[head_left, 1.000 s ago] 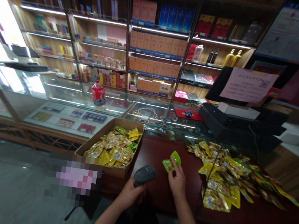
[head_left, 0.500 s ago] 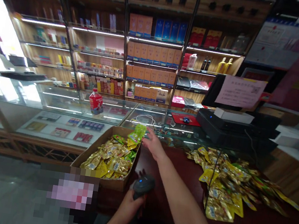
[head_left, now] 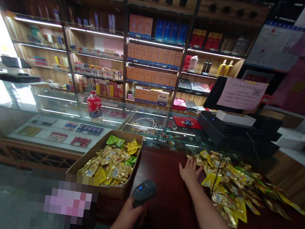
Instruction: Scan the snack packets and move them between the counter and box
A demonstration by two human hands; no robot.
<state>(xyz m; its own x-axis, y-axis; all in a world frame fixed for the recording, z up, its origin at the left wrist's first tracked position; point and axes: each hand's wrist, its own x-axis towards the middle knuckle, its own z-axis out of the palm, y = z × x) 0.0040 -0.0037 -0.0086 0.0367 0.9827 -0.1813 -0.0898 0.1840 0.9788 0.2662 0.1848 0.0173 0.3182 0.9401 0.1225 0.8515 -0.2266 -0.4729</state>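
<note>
My left hand [head_left: 132,213] is wrapped round the handle of a dark barcode scanner [head_left: 144,193] with a small blue light, held over the front of the dark red counter [head_left: 161,169]. Fingers spread, my right hand [head_left: 190,170] reaches to the near left edge of a loose pile of gold, yellow and green snack packets [head_left: 228,179]. Its fingertips are at the outermost packets, and I see nothing held in it. Left of the scanner, a cardboard box [head_left: 126,194] contains many similar packets [head_left: 113,158], a green one lying at its far end.
Behind the counter stand glass display cases [head_left: 108,123], with a red bottle [head_left: 94,105] on top. A cash register with a monitor [head_left: 215,93] is at the back right, its black cable hanging over the pile. A mouse [head_left: 188,123] lies on a red mat.
My right hand has let go of a green packet at the box and swung right to the pile. The green packet now lies in the box. The scanner stays in my left hand.
</note>
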